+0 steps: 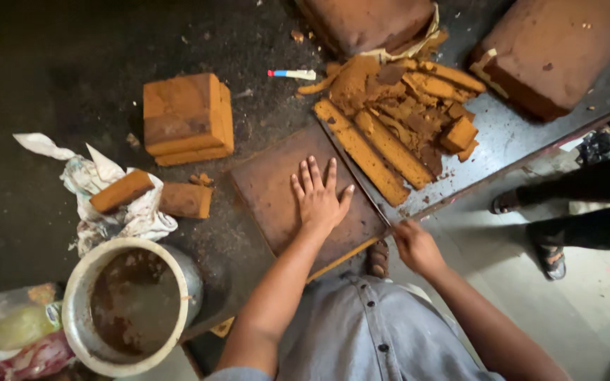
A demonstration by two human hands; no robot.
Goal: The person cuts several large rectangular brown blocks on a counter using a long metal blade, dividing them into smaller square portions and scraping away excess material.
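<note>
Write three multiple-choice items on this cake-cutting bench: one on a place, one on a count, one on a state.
1. Where does the left hand rest?
A. flat on the brown cake slab at the table edge
B. in the metal pot
C. on the crumpled paper

2. How many uncut cakes lie along the far edge of the table?
A. none
B. two
C. five

3. How does the right hand stand?
A. open, palm up
B. closed on the handle of a long knife
C. flat on the floor

Answers:
1 A, the spread fingers lie on the slab's top.
2 B, one cake sits beside another.
3 B, the blade runs along the slab's right side.
</note>
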